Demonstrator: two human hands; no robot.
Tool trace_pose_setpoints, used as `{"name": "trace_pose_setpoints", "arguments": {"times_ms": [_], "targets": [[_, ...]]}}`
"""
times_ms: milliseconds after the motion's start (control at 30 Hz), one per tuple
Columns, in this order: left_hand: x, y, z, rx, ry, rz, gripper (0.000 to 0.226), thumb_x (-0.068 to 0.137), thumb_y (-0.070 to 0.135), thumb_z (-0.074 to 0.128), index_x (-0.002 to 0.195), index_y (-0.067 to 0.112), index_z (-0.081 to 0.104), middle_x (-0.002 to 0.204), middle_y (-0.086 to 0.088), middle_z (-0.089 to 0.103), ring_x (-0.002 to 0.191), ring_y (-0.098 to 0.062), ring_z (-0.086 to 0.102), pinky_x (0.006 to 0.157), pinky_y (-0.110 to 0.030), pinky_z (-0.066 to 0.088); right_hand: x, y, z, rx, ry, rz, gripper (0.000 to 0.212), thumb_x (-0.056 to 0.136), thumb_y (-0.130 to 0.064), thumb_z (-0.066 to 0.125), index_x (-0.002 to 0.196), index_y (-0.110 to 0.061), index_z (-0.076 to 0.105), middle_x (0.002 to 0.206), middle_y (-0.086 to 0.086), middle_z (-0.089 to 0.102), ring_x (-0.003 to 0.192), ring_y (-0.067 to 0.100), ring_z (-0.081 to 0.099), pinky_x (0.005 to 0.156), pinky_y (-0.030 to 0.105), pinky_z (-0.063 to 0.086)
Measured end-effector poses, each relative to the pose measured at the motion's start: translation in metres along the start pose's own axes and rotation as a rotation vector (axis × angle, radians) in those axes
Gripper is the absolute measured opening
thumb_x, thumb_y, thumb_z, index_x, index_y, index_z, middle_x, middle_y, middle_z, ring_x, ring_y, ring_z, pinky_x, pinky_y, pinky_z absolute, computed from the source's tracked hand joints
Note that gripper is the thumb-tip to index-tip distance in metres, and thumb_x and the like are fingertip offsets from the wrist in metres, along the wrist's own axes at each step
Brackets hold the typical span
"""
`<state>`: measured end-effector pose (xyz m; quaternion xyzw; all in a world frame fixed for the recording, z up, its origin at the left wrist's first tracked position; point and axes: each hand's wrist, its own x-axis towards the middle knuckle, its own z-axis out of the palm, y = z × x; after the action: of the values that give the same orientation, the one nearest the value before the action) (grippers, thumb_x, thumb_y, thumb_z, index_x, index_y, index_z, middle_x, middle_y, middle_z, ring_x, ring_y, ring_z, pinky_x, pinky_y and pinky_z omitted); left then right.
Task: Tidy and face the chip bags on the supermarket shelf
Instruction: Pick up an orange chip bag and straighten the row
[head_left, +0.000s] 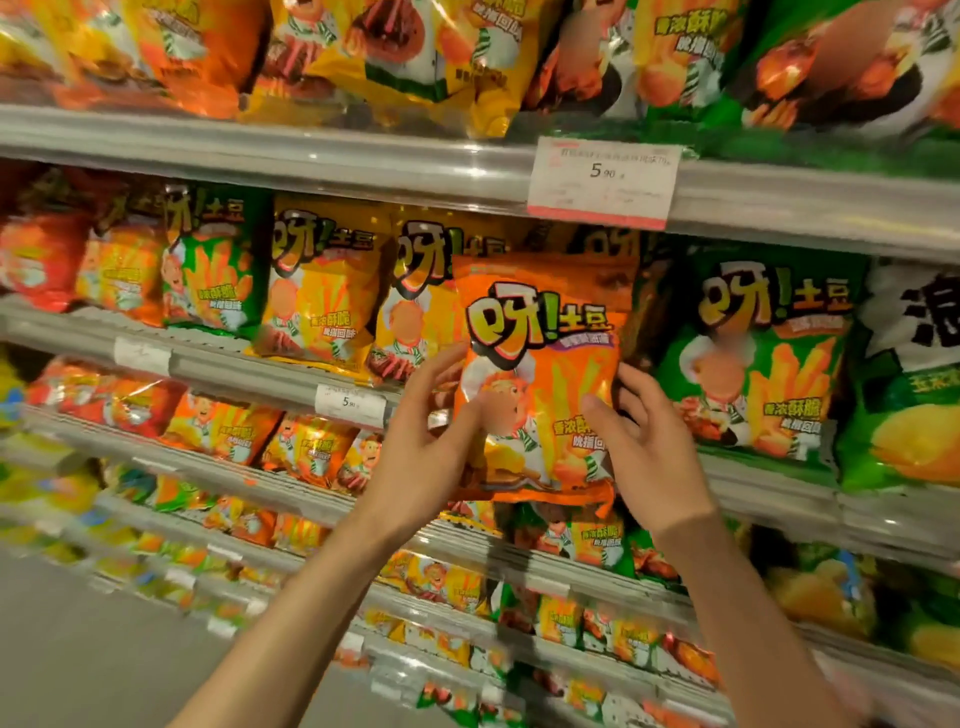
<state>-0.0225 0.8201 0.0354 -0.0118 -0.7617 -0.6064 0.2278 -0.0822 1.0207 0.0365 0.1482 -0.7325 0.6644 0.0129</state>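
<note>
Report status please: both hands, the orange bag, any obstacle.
Left hand and right hand: grip on orange chip bag, one each side. Bag upright, front facing out, before a dark shelf gap. Nothing in the way.

middle shelf: yellow chip bags standing upright, green chip bag to their right | upper shelf: orange and yellow bags, price tag on front rail | lower shelves: smaller bags, blurred
</note>
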Motion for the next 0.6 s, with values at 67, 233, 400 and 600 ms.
{"name": "trace_pose_setpoints", "arguments": {"times_ms": [67,233,400,600], "targets": [[-0.007,-0.004,-0.009,-0.008,-0.027,-0.003,0.042,0.097,0.034,0.062,0.133,0.051,0.047,0.123,0.043,0.048,0.116,0.016,0.049,0.084,-0.005,0.046,-0.01,0.001,0.01,0.0,0.032,0.008,0.053,0.082,-0.052,0.067,0.131,-0.042,0.05,0.138,-0.012,0.058,0.129,0.01,0.055,0.11,0.045,0.045],[-0.022,-0.013,-0.049,-0.028,-0.093,0.009,0.046,0.096,0.034,0.064,0.138,0.042,0.047,0.132,0.032,0.048,0.121,0.01,0.049,0.097,-0.014,0.044,-0.04,-0.005,0.051,0.013,0.117,0.046,0.046,0.096,-0.02,0.063,0.14,-0.02,0.049,0.133,-0.002,0.063,0.123,0.015,0.06,0.108,0.045,0.047],[-0.05,-0.027,-0.13,-0.06,-0.185,-0.007,0.046,0.094,0.031,0.067,0.136,0.037,0.051,0.132,0.016,0.058,0.121,-0.003,0.055,0.099,-0.027,0.049,-0.09,-0.013,0.131,0.068,0.252,0.112,0.043,0.095,-0.011,0.065,0.136,-0.018,0.053,0.133,0.007,0.064,0.117,0.021,0.063,0.1,0.039,0.052],[-0.073,-0.051,-0.24,-0.043,-0.195,-0.016,0.04,0.091,0.028,0.071,0.127,0.038,0.056,0.126,0.018,0.063,0.114,-0.004,0.061,0.098,-0.031,0.049,-0.129,-0.017,0.237,0.106,0.227,0.118,0.036,0.092,-0.011,0.069,0.126,-0.023,0.06,0.119,-0.002,0.071,0.105,0.011,0.07,0.081,0.02,0.056]]}}
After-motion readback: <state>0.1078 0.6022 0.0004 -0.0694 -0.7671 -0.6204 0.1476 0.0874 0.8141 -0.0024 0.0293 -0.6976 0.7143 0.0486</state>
